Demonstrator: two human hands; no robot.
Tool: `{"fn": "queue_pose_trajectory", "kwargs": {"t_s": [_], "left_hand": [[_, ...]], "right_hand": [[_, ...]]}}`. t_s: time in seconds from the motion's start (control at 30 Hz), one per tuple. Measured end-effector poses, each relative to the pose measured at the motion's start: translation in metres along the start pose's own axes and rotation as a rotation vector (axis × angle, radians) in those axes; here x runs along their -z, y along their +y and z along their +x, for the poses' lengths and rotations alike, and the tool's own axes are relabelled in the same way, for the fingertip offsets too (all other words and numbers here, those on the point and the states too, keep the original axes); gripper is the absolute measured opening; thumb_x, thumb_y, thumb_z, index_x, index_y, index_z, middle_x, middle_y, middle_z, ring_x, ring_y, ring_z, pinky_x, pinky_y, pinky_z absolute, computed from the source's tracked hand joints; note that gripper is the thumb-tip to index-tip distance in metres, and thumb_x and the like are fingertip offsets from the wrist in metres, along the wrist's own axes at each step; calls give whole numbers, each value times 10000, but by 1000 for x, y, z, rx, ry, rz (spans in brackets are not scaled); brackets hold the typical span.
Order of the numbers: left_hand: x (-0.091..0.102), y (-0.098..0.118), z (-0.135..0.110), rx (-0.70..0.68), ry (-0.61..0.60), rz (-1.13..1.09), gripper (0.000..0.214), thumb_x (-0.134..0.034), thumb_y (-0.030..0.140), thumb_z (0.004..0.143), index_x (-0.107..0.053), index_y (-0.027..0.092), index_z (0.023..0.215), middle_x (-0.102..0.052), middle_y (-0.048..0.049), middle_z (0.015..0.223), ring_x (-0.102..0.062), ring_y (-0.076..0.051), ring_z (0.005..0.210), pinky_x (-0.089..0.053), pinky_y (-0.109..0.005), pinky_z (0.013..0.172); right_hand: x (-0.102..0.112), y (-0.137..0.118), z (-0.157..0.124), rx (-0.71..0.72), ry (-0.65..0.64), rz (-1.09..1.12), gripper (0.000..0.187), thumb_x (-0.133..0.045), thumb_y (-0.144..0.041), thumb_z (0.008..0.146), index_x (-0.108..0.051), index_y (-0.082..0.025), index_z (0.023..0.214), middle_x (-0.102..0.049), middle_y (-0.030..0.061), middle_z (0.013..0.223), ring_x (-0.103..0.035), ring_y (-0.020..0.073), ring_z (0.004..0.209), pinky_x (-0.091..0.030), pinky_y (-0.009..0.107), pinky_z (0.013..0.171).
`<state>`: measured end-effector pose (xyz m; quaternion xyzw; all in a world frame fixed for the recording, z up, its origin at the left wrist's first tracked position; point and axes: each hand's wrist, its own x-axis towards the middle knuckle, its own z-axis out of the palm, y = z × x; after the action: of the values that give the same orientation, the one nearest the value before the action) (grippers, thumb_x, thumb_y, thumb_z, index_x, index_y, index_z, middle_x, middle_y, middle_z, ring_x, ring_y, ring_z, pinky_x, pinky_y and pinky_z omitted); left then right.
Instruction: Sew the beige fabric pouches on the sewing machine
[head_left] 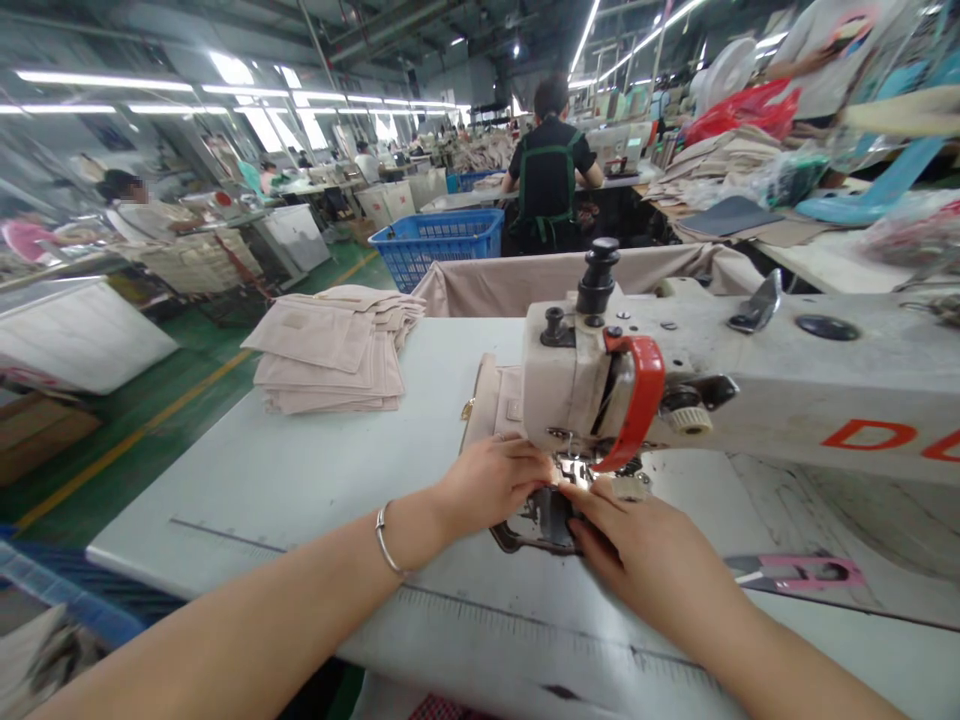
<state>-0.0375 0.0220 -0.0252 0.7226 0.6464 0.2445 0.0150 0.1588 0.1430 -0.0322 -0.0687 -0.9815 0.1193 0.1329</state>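
Observation:
A beige fabric piece [486,405] with a small metal fitting at its edge lies under the head of a white sewing machine [564,370]. My left hand [491,482], a silver bangle on its wrist, is closed on the near end of this fabric, left of the needle. On the other side, my right hand [637,535] has its fingers drawn together with the tips close to the presser foot [576,470]. Whatever those fingertips pinch is hidden. Below them shows an open dark metal gap in the machine bed.
A stack of beige fabric pieces [330,350] sits at the table's left. Pink-handled thread snips [814,572] lie right of my right hand. Beyond the table are a cloth-lined bin [480,285], a blue basket [442,245] and a seated co-worker [551,165].

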Motion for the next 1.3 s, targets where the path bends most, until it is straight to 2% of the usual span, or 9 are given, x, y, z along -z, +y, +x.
{"fn": "queue_pose_trajectory", "kwargs": {"t_s": [0.3, 0.53, 0.73, 0.97, 1.1, 1.3], "left_hand": [[0, -13, 10, 24, 47, 19, 184, -568, 250, 942, -751, 227, 937, -741, -37, 993, -672, -207, 990, -522, -332, 866], [-1, -13, 9, 10, 75, 6, 167, -591, 223, 929, -757, 227, 943, -746, -29, 1016, -669, -200, 1019, -508, -340, 931], [0, -11, 10, 32, 43, 33, 161, -601, 225, 926, -760, 220, 957, -756, -26, 968, -677, -191, 985, -512, -330, 928], [1, -8, 10, 52, 30, 59, 170, -603, 190, 916, -759, 222, 973, -756, -29, 976, -679, -205, 987, -517, -348, 929], [2, -5, 9, 58, 19, 66, 187, -610, 171, 907, -751, 234, 1013, -753, -26, 990, -674, -204, 1008, -514, -351, 941], [0, -4, 10, 115, 10, 93, 165, -589, 199, 928, -748, 215, 968, -744, -39, 986, -656, -221, 1025, -513, -364, 933]], "right_hand": [[-2, -2, 3, -12, 31, -45, 321, -454, -209, 938, -627, -183, 1207, -664, 87, 1030, -640, 263, 883, -517, 381, 744], [-1, -4, 3, -18, 36, -62, 308, -462, -206, 942, -628, -178, 1200, -677, 89, 1029, -642, 248, 872, -502, 359, 743], [0, -5, 4, -35, -17, -71, 320, -455, -212, 948, -621, -178, 1220, -674, 94, 1059, -639, 271, 884, -512, 397, 749], [3, -6, 5, -38, -14, -29, 314, -470, -204, 948, -616, -179, 1225, -657, 93, 1138, -622, 268, 971, -502, 394, 806], [4, -7, 4, -35, -4, -24, 310, -478, -205, 944, -622, -169, 1217, -661, 97, 1132, -625, 262, 953, -498, 388, 800], [4, -8, 4, -33, -2, -22, 304, -476, -203, 943, -625, -176, 1207, -674, 79, 1082, -627, 264, 925, -498, 387, 783]]}}
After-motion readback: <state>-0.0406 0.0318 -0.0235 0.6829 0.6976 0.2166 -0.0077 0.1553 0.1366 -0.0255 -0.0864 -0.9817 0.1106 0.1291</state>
